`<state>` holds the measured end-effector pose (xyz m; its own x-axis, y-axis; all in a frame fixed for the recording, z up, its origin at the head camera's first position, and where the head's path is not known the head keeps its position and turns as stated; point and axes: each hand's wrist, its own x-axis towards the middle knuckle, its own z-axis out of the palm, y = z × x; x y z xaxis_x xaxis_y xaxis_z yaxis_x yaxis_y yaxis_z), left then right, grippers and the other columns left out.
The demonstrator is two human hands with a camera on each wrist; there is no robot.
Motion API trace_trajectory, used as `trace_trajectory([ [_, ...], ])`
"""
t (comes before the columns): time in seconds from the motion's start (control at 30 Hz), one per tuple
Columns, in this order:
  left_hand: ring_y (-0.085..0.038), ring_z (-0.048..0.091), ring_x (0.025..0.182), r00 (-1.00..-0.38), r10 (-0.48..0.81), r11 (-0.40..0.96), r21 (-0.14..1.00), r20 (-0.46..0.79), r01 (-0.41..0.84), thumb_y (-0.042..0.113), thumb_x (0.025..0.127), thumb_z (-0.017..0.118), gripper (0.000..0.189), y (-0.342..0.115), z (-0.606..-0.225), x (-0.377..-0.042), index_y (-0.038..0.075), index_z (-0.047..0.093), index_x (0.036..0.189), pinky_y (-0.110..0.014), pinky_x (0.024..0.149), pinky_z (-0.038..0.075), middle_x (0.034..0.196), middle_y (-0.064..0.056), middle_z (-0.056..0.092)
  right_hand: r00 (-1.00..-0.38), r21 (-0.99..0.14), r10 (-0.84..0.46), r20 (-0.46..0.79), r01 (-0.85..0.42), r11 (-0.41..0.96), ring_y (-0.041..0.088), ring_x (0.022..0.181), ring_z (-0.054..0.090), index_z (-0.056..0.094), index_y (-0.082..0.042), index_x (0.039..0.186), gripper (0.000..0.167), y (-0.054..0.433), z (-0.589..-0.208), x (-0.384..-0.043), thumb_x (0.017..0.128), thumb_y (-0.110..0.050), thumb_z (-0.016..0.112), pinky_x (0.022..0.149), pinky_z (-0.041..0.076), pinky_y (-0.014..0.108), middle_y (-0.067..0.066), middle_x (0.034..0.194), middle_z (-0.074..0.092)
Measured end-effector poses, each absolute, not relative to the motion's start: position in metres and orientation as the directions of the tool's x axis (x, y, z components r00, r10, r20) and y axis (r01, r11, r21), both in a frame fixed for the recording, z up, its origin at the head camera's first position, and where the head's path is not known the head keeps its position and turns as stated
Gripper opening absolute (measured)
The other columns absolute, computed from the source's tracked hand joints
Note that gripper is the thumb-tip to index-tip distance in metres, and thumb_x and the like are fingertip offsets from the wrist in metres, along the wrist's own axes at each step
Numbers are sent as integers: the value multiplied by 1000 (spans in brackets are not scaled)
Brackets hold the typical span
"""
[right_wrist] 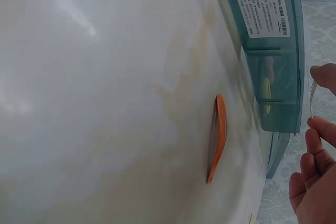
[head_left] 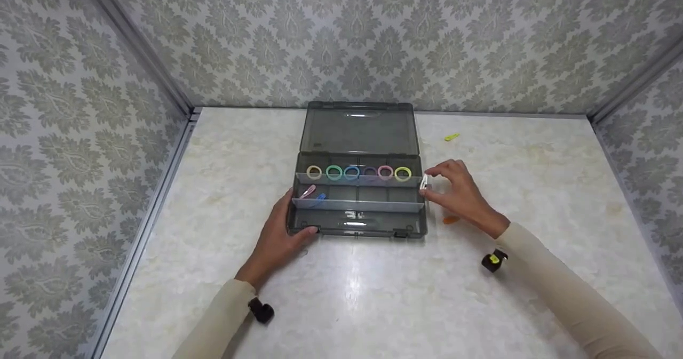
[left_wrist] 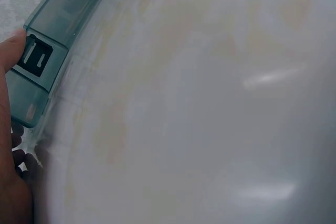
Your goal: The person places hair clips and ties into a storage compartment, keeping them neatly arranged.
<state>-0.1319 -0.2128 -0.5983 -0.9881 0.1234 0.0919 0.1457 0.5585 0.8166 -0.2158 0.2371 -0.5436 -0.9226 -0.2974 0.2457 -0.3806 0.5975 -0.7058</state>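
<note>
A dark see-through plastic organizer box stands with its lid folded back. My left hand grips its front left corner, the thumb over the front edge near a latch. Between thumb and fingertips, my right hand pinches a white snap hair clip at the box's right edge; the right wrist view shows the clip edge-on. A pink hair clip and a blue hair clip lie at the left of the middle row. Several coloured rings, a yellow ring among them, line the back row.
An orange hair clip lies on the table right of the box, partly under my right hand in the head view. Farther back lies a yellow-green hair clip. Patterned wall panels border the marbled white table.
</note>
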Motion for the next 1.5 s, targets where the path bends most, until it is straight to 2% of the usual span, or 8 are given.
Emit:
trace_trajectory([
  [0.17, -30, 29, 165, -988, 122, 564, 813, 92, 145, 62, 93, 84, 114, -213, -598, -132, 21, 20, 178, -54, 133, 26, 178, -10, 33, -900, -683, -330, 284, -432, 589, 32, 114, 53, 79, 0, 121, 40, 229, -545, -217, 89, -16, 95, 97, 44, 48, 15, 118, 67],
  [0.4, -31, 28, 166, -988, 126, 569, 810, 85, 143, 65, 93, 82, 115, -213, -598, -132, 21, 19, 178, -55, 133, 26, 178, -11, 32, -897, -689, -350, 268, -433, 581, 33, 113, 52, 80, -3, 121, 40, 218, -542, -218, 89, -20, 95, 96, 44, 47, 13, 118, 66],
  [0.77, -29, 27, 166, -991, 118, 574, 810, 63, 120, 68, 92, 81, 116, -212, -598, -134, 24, 17, 178, -55, 133, 25, 178, -8, 31, -883, -670, -384, 269, -459, 584, 31, 113, 50, 78, -1, 126, 46, 203, -536, -220, 89, -22, 96, 98, 46, 53, 14, 120, 65],
  [0.97, -29, 28, 166, -991, 115, 574, 810, 64, 119, 66, 92, 83, 116, -212, -599, -133, 24, 18, 178, -54, 133, 25, 178, -9, 31, -872, -670, -413, 265, -474, 572, 32, 111, 50, 78, -3, 127, 45, 191, -536, -220, 89, -21, 95, 95, 46, 52, 19, 120, 65],
  [1.13, -30, 29, 165, -990, 116, 566, 814, 79, 131, 62, 92, 85, 116, -213, -599, -133, 24, 19, 178, -55, 133, 26, 178, -10, 33, -861, -674, -441, 254, -485, 558, 36, 115, 52, 78, -4, 126, 44, 181, -534, -221, 91, -23, 95, 98, 47, 54, 18, 120, 64],
  [1.3, -31, 29, 166, -990, 116, 571, 810, 77, 130, 59, 92, 87, 117, -212, -599, -133, 22, 18, 178, -56, 133, 26, 178, -10, 32, -841, -656, -469, 272, -518, 548, 33, 113, 52, 77, -3, 127, 46, 172, -533, -222, 90, -25, 95, 99, 48, 54, 13, 120, 63],
  [1.5, -31, 27, 166, -991, 113, 574, 809, 71, 123, 60, 92, 86, 117, -212, -597, -132, 22, 18, 178, -56, 133, 25, 179, -10, 31, -816, -630, -497, 294, -557, 542, 31, 108, 50, 79, -3, 126, 44, 162, -533, -225, 90, -24, 95, 96, 44, 53, 15, 116, 64],
])
